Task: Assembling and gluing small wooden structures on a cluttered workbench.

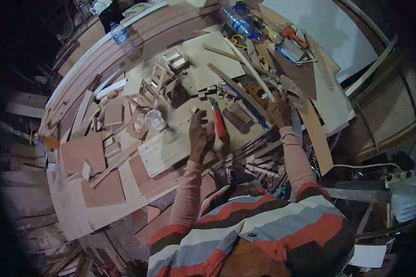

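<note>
My left hand (202, 137) hovers over the pale board (171, 150) in the middle of the bench. Its fingers are bent and its thumb stands apart from them. Just beyond the fingertips is a small pale wood block (194, 110); I cannot tell if they touch. To the right of this hand lies a red-handled cutter (218, 121), and beside that a brown wood block (237, 117). My right hand (280, 111) is among wood strips at the bench's right side, its fingers curled. A pale strip (252, 69) ends near them. What the fingers hold, if anything, is hidden.
Small wooden frames (174, 60), a clear plastic cup (155, 120) and brown panels (83, 153) lie to the left. A plastic bottle (121, 36) stands at the back left, another bottle (235, 21) lies among tools at the back right. Offcuts (263, 168) fill the space below the front edge.
</note>
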Demonstrator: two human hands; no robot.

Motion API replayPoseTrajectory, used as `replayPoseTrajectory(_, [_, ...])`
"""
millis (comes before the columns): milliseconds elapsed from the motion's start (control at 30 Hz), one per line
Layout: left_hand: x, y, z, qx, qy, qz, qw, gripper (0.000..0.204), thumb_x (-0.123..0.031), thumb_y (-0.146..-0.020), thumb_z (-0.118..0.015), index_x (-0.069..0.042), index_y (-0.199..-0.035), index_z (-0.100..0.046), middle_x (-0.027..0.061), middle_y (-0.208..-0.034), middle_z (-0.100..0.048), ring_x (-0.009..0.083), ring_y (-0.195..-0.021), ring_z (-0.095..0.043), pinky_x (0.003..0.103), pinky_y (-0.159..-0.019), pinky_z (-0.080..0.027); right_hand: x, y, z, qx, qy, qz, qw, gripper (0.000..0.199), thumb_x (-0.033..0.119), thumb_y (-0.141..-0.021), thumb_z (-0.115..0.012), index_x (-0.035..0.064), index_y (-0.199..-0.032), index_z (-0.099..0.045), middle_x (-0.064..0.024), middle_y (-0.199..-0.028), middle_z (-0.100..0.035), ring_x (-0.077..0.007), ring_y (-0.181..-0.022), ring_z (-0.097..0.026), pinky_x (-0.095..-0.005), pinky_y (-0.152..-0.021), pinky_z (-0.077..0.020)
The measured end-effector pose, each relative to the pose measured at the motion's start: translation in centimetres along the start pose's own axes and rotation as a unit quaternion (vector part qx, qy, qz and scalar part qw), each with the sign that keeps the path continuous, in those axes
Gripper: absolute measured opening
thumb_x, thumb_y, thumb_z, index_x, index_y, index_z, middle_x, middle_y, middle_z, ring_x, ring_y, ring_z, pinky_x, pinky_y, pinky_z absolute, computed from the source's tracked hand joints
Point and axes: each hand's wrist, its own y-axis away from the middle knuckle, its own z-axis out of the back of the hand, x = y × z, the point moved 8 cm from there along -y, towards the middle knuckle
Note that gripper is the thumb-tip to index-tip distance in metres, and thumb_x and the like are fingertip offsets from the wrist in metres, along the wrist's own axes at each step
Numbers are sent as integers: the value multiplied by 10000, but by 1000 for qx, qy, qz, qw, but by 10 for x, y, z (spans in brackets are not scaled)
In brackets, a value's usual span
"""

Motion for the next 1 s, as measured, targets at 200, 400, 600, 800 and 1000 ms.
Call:
replayPoseTrajectory(200, [16,-46,-77,104,61,73,990,346,-176,-927,-663,26,-1190,-565,171,-1003,-685,243,-883,-683,352,-761,-527,16,10,11,-28,-117,72,990,433,118,-836,-622,19,-1246,-527,-211,-1181,-503,-430,-1081,-549,-504,-837,-515])
replayPoseTrajectory(400, [21,-60,-131,98,-13,83,992,320,-221,-929,-675,21,-1127,-604,175,-994,-687,268,-883,-689,382,-734,-524,62,16,3,0,-213,50,976,386,89,-851,-588,17,-1228,-556,-217,-1145,-524,-424,-1075,-544,-486,-849,-502])
replayPoseTrajectory(600, [32,-66,-160,107,-73,56,990,381,-257,-885,-683,21,-1110,-553,219,-942,-647,391,-875,-636,444,-749,-500,60,-5,6,1,-234,34,972,380,220,-931,-560,67,-1279,-586,-231,-1194,-574,-434,-1091,-573,-489,-891,-502])
replayPoseTrajectory(800, [72,-66,-178,66,-37,120,990,420,-244,-846,-663,11,-1147,-518,219,-1027,-587,414,-959,-596,468,-807,-488,0,-110,-6,-141,-103,122,977,364,270,-946,-537,33,-1216,-598,-229,-1190,-585,-437,-1107,-558,-525,-913,-478])
replayPoseTrajectory(1000, [59,-65,-171,52,-102,67,991,467,-261,-854,-639,7,-1207,-492,212,-1033,-587,410,-947,-601,478,-802,-496,-29,-153,-80,-149,121,196,962,366,271,-917,-572,39,-1199,-598,-192,-1246,-579,-400,-1167,-540,-536,-948,-464])
